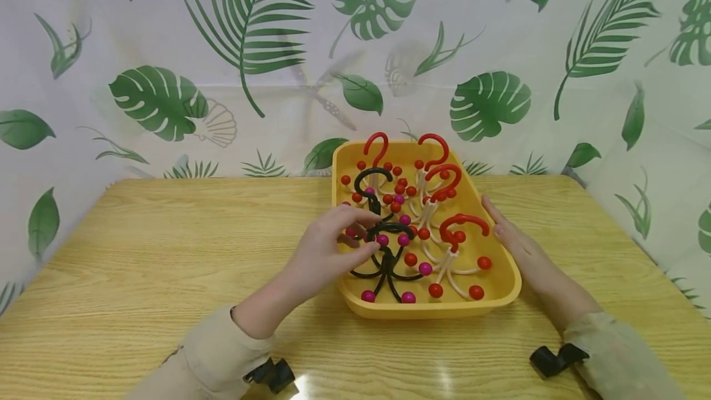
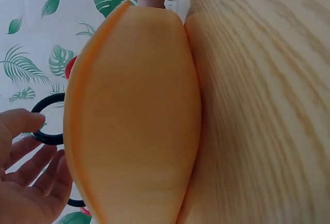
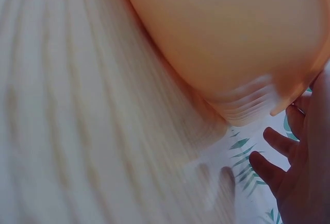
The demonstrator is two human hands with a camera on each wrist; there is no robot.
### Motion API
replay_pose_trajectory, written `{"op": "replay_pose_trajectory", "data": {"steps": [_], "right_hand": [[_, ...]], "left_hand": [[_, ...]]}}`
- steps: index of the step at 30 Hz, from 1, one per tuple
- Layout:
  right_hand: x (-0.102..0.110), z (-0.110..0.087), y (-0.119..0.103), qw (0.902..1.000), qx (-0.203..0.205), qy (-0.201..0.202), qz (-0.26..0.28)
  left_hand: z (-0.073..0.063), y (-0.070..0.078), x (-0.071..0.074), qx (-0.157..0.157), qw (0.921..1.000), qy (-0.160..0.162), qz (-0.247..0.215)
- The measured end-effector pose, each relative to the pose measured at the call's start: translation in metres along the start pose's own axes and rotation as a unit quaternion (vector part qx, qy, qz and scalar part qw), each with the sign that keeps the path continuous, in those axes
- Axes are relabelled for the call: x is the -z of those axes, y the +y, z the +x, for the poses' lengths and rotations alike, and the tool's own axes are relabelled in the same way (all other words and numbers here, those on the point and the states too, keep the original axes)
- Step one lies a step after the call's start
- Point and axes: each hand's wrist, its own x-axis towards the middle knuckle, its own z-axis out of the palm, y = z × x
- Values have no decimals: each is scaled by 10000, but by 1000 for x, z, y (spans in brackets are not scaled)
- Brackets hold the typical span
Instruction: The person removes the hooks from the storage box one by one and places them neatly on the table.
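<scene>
A yellow tray (image 1: 428,309) holds several hook-topped figures with curved legs tipped by small balls. In the head view, my left hand (image 1: 328,252) reaches over its left side, thumb and fingers apart beside the front black hooked figure (image 1: 387,264), which has magenta balls. In the left wrist view, a fingertip overlaps the ring-like black hook (image 2: 49,98) above the tray wall; the other fingers are spread. My right hand (image 1: 522,249) lies along the tray's right outer wall, fingers extended, with fingertips at the rim in the right wrist view.
Behind the front black figure stands another black hooked figure (image 1: 373,202). Red hooks on pale legs with red balls fill the right and back, including one red-hooked figure (image 1: 452,252). Under the tray is a wooden table (image 1: 194,252); a leaf-printed backdrop (image 1: 278,128) rises behind it.
</scene>
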Motion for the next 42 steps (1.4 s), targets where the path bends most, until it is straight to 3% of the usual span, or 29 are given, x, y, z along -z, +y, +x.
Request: {"op": "replay_pose_trajectory", "data": {"steps": [7, 18, 24, 31, 37, 42], "right_hand": [[-1, 1, -1, 9996, -64, -70, 256], [-1, 0, 0, 9991, -5, -71, 419], [-1, -1, 1, 9999, 31, -30, 93], [-2, -2, 0, 9992, -248, -135, 266], [0, -2, 0, 9997, -41, -30, -219], [1, -2, 1, 9998, -70, -53, -157]], "left_hand": [[5, 4, -7, -90, 9995, 302, 50], [12, 15, -12, -240, 9990, 370, -37], [18, 23, -11, -261, 9984, 446, -218], [22, 35, 0, -481, 9964, 646, -249], [21, 42, 18, -508, 9940, 955, -146], [21, 43, 34, -732, 9899, 1213, 16]]}}
